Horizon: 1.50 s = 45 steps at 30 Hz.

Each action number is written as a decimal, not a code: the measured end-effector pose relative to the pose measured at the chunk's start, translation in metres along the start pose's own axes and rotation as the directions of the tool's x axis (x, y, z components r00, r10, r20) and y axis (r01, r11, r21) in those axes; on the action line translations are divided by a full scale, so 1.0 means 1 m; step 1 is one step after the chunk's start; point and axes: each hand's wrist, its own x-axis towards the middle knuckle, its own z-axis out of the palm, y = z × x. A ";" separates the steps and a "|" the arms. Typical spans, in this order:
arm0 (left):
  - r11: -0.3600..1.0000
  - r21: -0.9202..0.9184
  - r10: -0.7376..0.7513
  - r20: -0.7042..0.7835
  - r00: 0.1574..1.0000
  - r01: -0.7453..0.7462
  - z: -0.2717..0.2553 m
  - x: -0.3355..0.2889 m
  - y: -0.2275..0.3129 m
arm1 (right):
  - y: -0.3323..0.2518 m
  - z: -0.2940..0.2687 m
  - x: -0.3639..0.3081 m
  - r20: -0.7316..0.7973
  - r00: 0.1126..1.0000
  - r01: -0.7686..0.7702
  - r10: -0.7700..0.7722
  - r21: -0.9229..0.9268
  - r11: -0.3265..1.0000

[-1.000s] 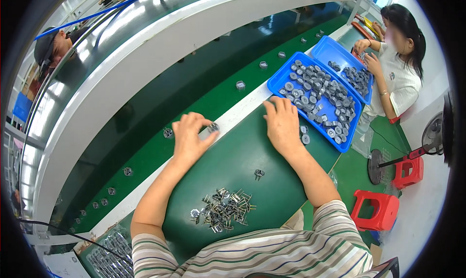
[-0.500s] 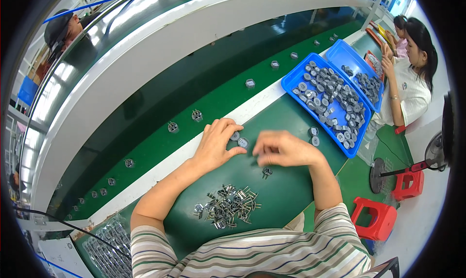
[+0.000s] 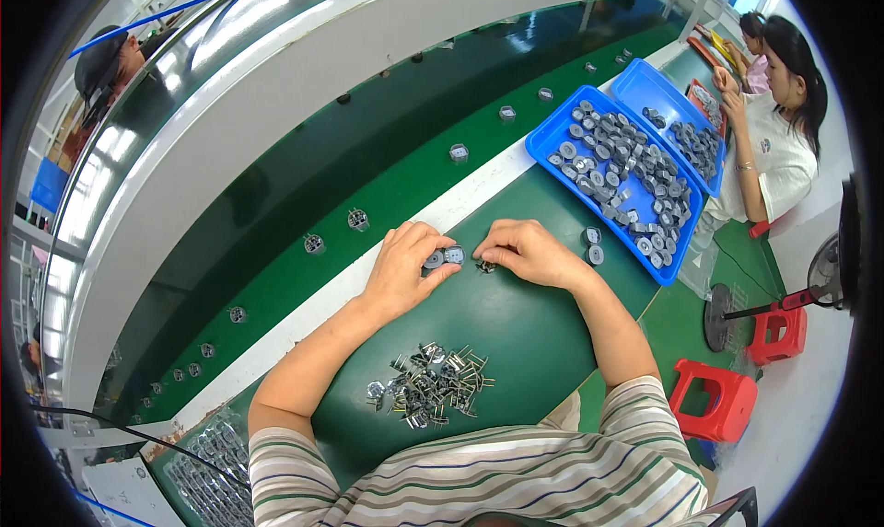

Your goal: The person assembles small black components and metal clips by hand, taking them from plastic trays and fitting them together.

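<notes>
On the green tabletop, my left hand curls its fingers and thumb around two grey pieces. One is a round grey disc; beside it, at the fingertips, is a grey plastic housing with a pale face. Just to the right, my right hand pinches a small component with metal pins, partly hidden by the fingers. Closer to my body lies a loose pile of pinned metal components. Two more grey housings lie right of my right hand.
A blue tray of grey housings stands at the right, another blue tray behind it. Beyond a white ledge, a green conveyor belt carries spaced-out parts. Co-workers sit at far right; red stools and a fan stand at right.
My right hand has moved to the pinned component lying on the table, closed on it and brought it up beside the left hand. Parts on the belt have shifted leftward.
</notes>
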 end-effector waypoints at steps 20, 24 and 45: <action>0.999 -0.052 -0.004 0.046 0.999 0.006 0.007 -0.003 0.002 | -0.009 0.032 0.011 -0.241 0.958 0.127 -0.158 -0.138 0.982; 0.999 -0.031 -0.027 0.062 0.998 0.029 0.007 -0.004 0.001 | -0.008 0.036 0.012 -0.244 0.953 0.147 -0.182 -0.158 0.977; 0.997 -0.071 -0.021 0.058 0.998 0.025 0.007 -0.003 0.000 | -0.007 0.044 0.013 -0.261 0.899 0.261 -0.351 -0.325 0.909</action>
